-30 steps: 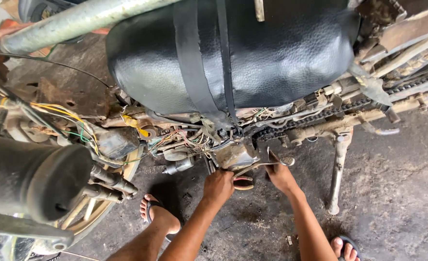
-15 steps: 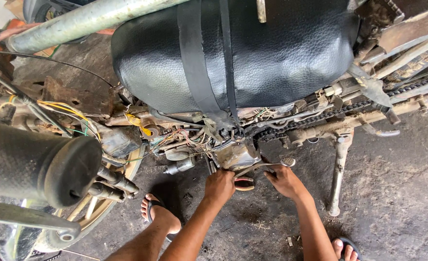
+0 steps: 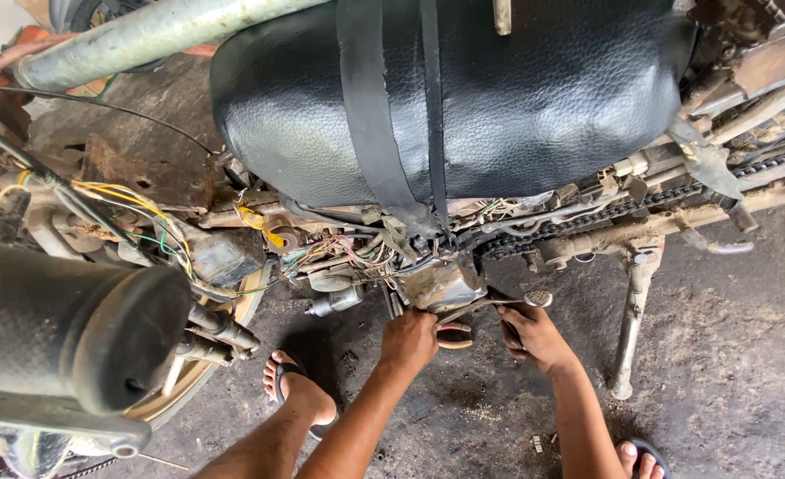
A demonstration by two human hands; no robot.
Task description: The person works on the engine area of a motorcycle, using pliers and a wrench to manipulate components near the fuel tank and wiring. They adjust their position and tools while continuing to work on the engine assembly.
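Both hands have hardly shifted since the earlier frames; only the view has drifted a little, so the handlebar grip [image 3: 64,328] at the near left sits lower and larger. The left hand [image 3: 410,341] is clenched around the red handles of a pair of pliers [image 3: 453,335], whose nose points up into the engine block [image 3: 441,282] just above it. The right hand [image 3: 534,335] is curled beside it, fingers closed on something dark under the kick lever [image 3: 499,303] (what exactly it grips cannot be told from here). The two hands lie close together, with the pliers' handles between them.

Above them hangs a tangle of coloured wires [image 3: 348,253], and to the right the drive chain [image 3: 587,217] runs along the frame toward the rear. A black seat [image 3: 516,98], crossed by a strap [image 3: 370,115], covers the top of the motorcycle. The side stand [image 3: 632,328] rests on the stained concrete floor [image 3: 738,355] to the right of the right hand. The person's sandalled left foot [image 3: 299,395] is planted below the engine, and toes of the other foot [image 3: 636,459] show at the bottom edge.
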